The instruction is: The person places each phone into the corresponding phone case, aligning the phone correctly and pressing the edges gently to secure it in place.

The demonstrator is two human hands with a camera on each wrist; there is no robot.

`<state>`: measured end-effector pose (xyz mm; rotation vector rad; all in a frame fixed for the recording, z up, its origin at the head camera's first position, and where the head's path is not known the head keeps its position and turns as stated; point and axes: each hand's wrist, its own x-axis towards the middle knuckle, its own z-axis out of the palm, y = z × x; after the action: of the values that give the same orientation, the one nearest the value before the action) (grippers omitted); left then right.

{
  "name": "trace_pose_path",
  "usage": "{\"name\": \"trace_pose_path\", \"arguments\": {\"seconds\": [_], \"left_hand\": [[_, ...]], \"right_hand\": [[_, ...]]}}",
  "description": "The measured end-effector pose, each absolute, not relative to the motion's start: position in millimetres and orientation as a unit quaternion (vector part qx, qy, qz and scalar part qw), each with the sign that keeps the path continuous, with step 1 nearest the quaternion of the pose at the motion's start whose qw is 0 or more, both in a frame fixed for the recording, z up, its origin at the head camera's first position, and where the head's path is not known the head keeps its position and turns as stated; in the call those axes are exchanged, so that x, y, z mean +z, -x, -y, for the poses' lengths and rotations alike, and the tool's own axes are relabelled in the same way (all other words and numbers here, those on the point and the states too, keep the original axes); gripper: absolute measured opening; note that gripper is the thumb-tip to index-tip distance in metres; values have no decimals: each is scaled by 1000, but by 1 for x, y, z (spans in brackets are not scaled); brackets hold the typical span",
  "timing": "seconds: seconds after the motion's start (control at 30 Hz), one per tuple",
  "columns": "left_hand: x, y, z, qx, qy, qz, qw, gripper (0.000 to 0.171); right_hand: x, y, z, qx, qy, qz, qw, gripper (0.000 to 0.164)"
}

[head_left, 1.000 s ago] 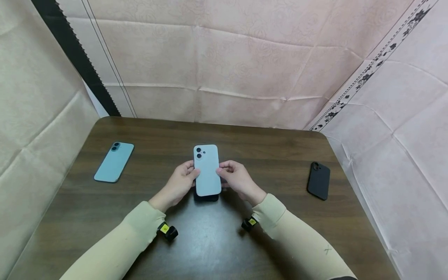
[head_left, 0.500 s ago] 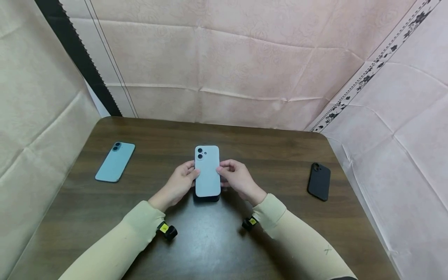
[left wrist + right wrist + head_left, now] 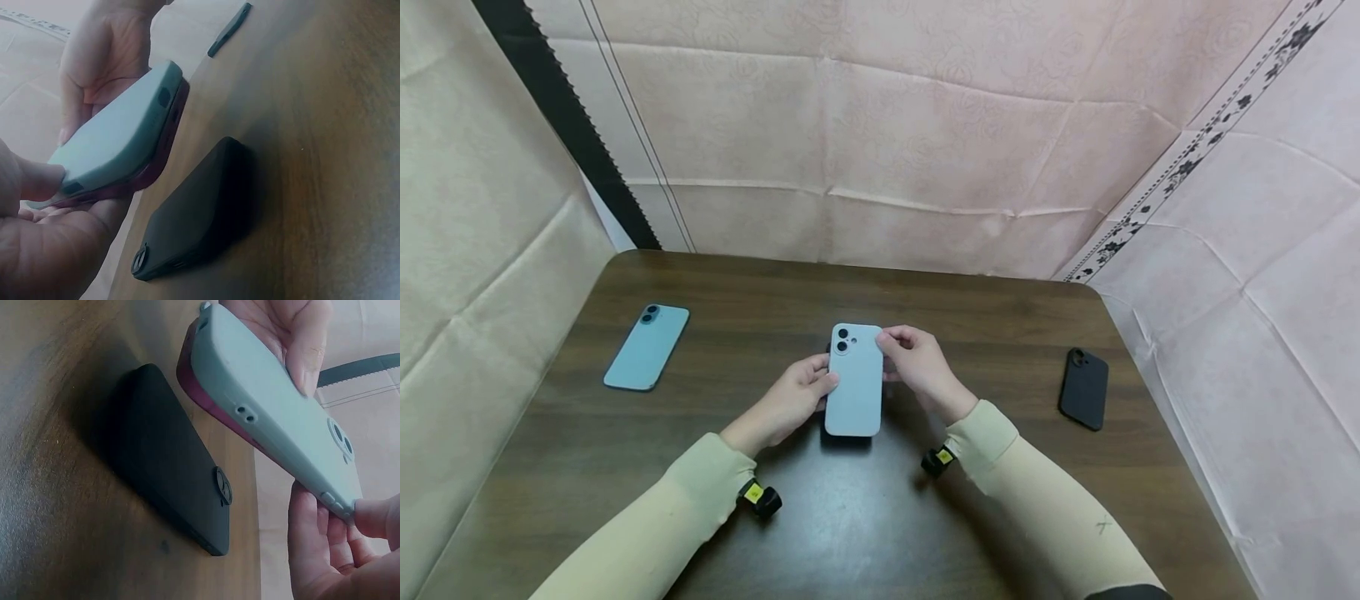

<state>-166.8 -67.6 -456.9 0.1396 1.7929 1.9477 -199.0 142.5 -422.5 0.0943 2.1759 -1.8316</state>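
Observation:
Above the middle of the table, both hands hold a light blue phone case point(image 3: 856, 383) with a camera cutout. A dark pink phone point(image 3: 201, 394) sits against its underside; in the wrist views its edge sticks out past the case along one end. My left hand point(image 3: 793, 398) grips the left long side, thumb on the back and fingers beneath. My right hand point(image 3: 925, 367) pinches the upper right corner near the camera end, thumb on top. Under them a black phone case point(image 3: 165, 456) lies on the table, mostly hidden in the head view; whether it contains a phone I cannot tell.
A light blue phone or case point(image 3: 646, 347) lies on the table's left side. On the right side lies another black phone case point(image 3: 1083, 388). Pale cloth point(image 3: 925, 142) hangs behind the brown wooden table point(image 3: 970, 308).
The light blue case and phone have shifted slightly right and towards me. My right hand has slid up from the middle of the side to the top corner.

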Motion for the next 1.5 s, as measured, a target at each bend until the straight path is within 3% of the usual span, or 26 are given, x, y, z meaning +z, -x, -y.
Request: {"name": "trace_pose_path", "arguments": {"seconds": [0.17,0.57,1.23,1.5], "left_hand": [[-456,166,67,710,-37,-660,241,39],[-456,170,65,652,-6,-742,155,40],[-460,170,67,661,-25,-734,154,27],[-454,171,69,674,-16,-718,172,31]], "right_hand": [[-424,199,-142,-640,-43,-754,141,27],[-423,200,-143,-646,-31,-751,131,25],[-423,200,-141,-624,-15,-769,137,25],[-423,199,-141,-626,-10,-767,143,24]]}}
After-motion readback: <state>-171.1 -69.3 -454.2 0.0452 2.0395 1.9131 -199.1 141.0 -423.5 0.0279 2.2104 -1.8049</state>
